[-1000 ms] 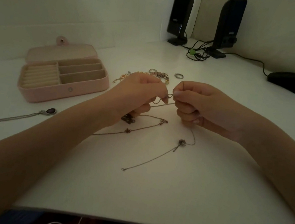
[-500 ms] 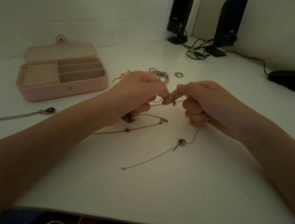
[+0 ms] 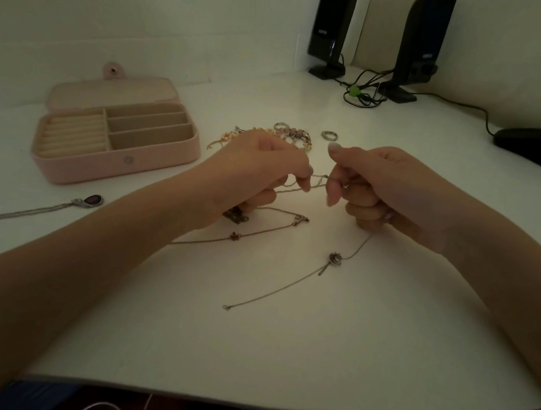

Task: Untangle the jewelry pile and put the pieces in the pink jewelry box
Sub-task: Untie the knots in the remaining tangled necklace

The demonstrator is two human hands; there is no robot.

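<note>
My left hand [image 3: 260,169] and my right hand [image 3: 377,187] are raised over the table's middle, each pinching tangled thin chains [image 3: 316,181] that stretch between them. From my right hand a chain drops to a silver knot pendant [image 3: 335,259] and trails to a clasp on the table. Under my left hand lie a thin chain with small charms [image 3: 234,236] and a dark pendant [image 3: 235,216]. A pile of beaded bracelets and rings [image 3: 293,134] sits behind the hands. The pink jewelry box [image 3: 114,165] stands open at the left, its compartments bare.
A silver necklace with a purple oval pendant [image 3: 92,200] lies left of my left arm. A loose ring [image 3: 328,135] sits near the pile. Two black speakers [image 3: 332,25] with cables stand at the back; a black mouse [image 3: 538,147] rests far right.
My hands have drawn a little apart, pulling the chain taut between them. My right hand shifted right and its thumb now points down.
</note>
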